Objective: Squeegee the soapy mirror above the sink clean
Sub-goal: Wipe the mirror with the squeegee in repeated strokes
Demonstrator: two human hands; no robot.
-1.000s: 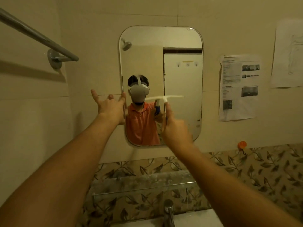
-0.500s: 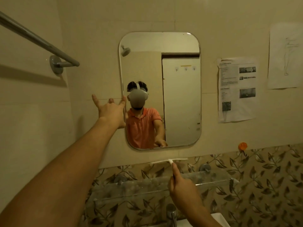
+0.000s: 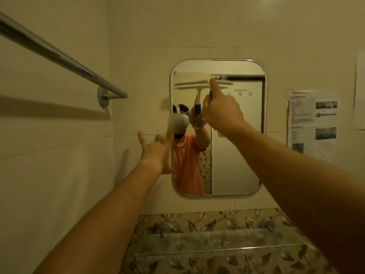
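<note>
The mirror (image 3: 237,159) hangs on the tiled wall above a glass shelf (image 3: 217,247); the sink itself is out of view. The squeegee (image 3: 226,83) sits against the glass close under the mirror's top edge, its pale blade lying level and reaching from about mid-width toward the top left corner, though motion blur and its own reflection make the exact extent hard to separate. The right hand (image 3: 223,113) holds the handle with its fingers closed around the blue grip and the forefinger laid up along the shaft. The left hand (image 3: 156,153) carries nothing: its fingers (image 3: 141,138) are straight and spread, at the mirror's left edge, apparently braced on the wall or rim; actual contact cannot be confirmed. As to progress, the greater part of the glass gives a sharp, unclouded reflection, and no film of suds is visible over the middle or lower area. A whitish smear shows near the top edge just above the blade, and a small pale patch lies beside the right wrist at mid-height. Judged from this, most of the wiping appears done, with a pull down from the top edge in hand; left to do are those marks and any drips along the bottom edge.
</note>
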